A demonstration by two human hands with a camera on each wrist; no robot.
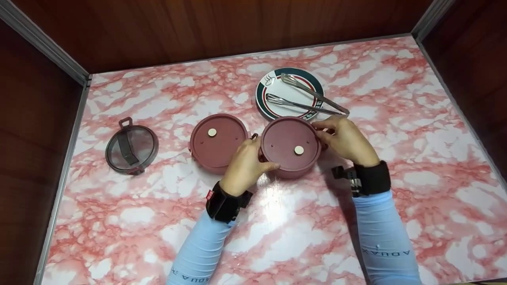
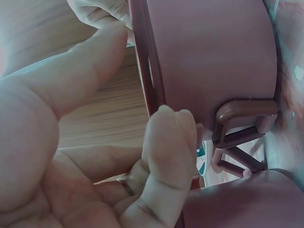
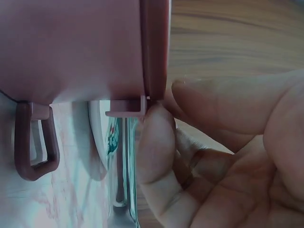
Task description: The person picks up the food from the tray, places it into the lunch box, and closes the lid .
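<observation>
A round maroon container (image 2: 213, 57) with a flat lid (image 1: 287, 134) and a small cream knob stands between my hands. My left hand (image 1: 247, 164) holds the lid's left rim, its thumb at the near edge and curled fingertips (image 2: 166, 137) against the side. Across from it, my right hand (image 1: 348, 138) pinches the right rim beside a small clip tab (image 3: 127, 108). A brown loop handle (image 3: 49, 142) sits low on the container's side. A matching lidded container (image 1: 218, 148) stands close on the left, partly behind my left hand.
Metal tongs (image 1: 332, 103) lie across a white plate with a green rim (image 1: 261, 95), just behind the right container. Far left is a round see-through lid (image 1: 147, 144) with a dark strap-like handle. Wooden panels (image 1: 237, 27) border the marbled table (image 1: 130, 237).
</observation>
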